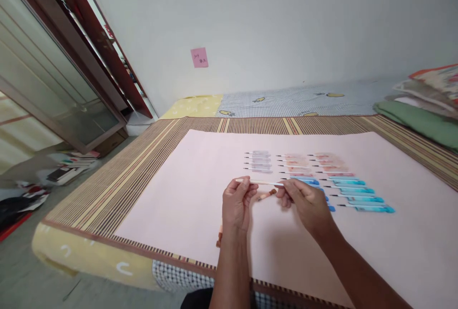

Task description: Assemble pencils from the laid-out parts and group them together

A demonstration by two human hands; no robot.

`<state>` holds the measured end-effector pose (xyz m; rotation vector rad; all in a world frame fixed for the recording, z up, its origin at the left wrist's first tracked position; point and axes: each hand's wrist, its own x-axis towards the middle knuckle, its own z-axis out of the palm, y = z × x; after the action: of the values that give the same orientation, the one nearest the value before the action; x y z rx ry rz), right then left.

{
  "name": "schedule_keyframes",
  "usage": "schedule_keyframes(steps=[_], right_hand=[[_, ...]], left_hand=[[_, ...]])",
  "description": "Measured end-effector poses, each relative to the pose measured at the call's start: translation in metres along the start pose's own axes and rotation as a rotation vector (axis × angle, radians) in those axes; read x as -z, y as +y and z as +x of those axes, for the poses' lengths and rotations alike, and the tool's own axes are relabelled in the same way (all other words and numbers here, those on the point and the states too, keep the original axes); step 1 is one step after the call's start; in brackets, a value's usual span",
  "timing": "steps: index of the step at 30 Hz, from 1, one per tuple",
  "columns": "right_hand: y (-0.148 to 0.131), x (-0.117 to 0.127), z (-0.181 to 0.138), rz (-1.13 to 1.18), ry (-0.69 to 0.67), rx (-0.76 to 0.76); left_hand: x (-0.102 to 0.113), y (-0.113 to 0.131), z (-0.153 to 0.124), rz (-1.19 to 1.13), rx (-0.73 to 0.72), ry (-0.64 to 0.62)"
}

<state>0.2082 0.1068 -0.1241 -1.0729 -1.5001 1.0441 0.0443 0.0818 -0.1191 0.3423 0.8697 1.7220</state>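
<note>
My left hand (236,203) pinches one end of a slender white pen refill (265,183), held level above the pink sheet (171,194). The fingers of my right hand (306,201) close on its other end. Just below it, between my hands, lies an orange-and-brown pen part (266,195). Another brown-ended piece (219,239) shows beside my left forearm, mostly hidden. Beyond my hands are rows of refills with pen barrels: grey ones (261,161), reddish ones (329,162) and turquoise ones (368,199). My right hand partly covers the blue barrels (310,181).
Under the sheet is a striped bamboo mat (143,161) on a bed. Folded cloths (411,116) are stacked at the right. A pink note (199,57) sticks to the white wall. At the left are a glass-panelled door (64,61) and things on the floor.
</note>
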Motion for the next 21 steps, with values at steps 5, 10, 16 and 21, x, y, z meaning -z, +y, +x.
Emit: schedule_keyframes(steps=[5,10,16,21], right_hand=[[0.003,0.008,0.006,-0.041,0.035,-0.011],[0.009,0.015,0.01,-0.019,0.077,-0.028],[0.016,0.021,0.013,0.036,0.134,-0.059],[0.016,0.025,0.016,0.055,0.146,-0.083]], left_hand=[[0.001,0.0,0.002,-0.008,0.034,0.109],[0.0,0.0,0.003,-0.018,0.048,0.193],[0.003,-0.001,0.005,-0.023,0.003,0.23],[0.004,-0.004,0.007,0.204,-0.111,0.241]])
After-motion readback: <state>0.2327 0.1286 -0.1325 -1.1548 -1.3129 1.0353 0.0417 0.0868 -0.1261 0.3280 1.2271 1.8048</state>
